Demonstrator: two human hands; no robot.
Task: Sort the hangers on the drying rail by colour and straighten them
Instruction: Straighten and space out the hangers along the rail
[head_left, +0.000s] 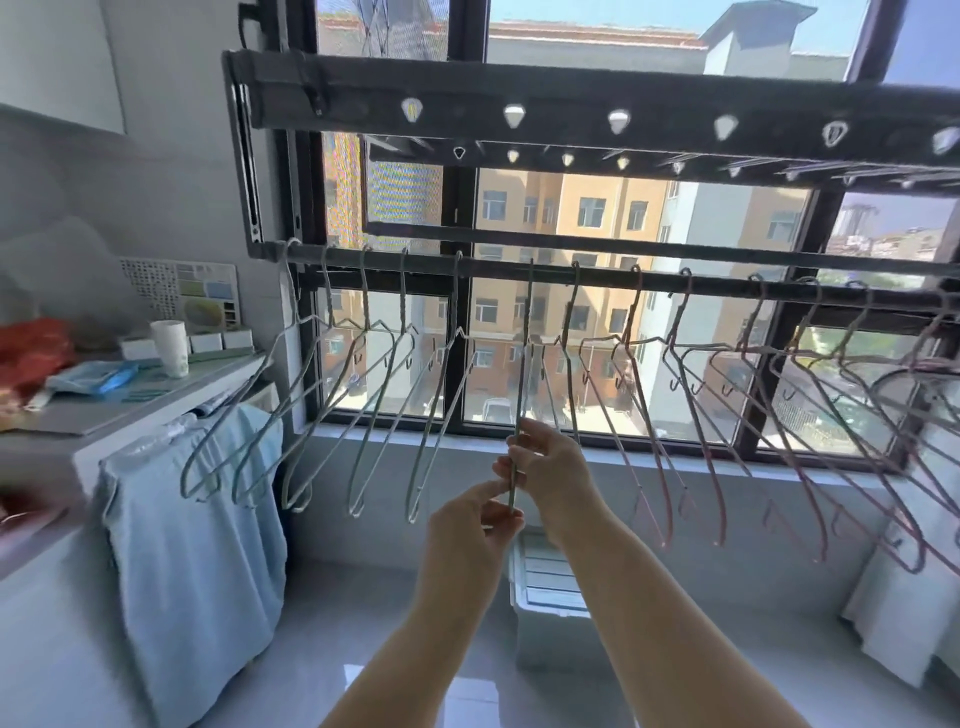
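Nearest me, two bare forearms reached up from below. The left hand (470, 525) pinched the bottom end of a thin pale-green wire hanger (522, 374) between thumb and forefinger. The right hand (550, 467) sat just above it, fingers curled loosely round the same wire. That hanger was turned edge-on, so it read as one slim vertical line. Its hook sat on the dark metal drying rail (498, 265) near the middle of the rail's length.

Toward the rail's left end hung the other pale-green coated wire hangers (322, 415), all slanted the same way. Toward the right end hung the pink wire hangers (727, 415), crowded and overlapping.

At the left, a soft blue cloth (197, 545) draped over the front edge of a grey worktop (156, 400), and a white paper cup (170, 347) stood toward its back edge. Above the rail ran a flat dark bar with teardrop-shaped holes (571, 111). Behind it all stood the black-framed window (462, 208).
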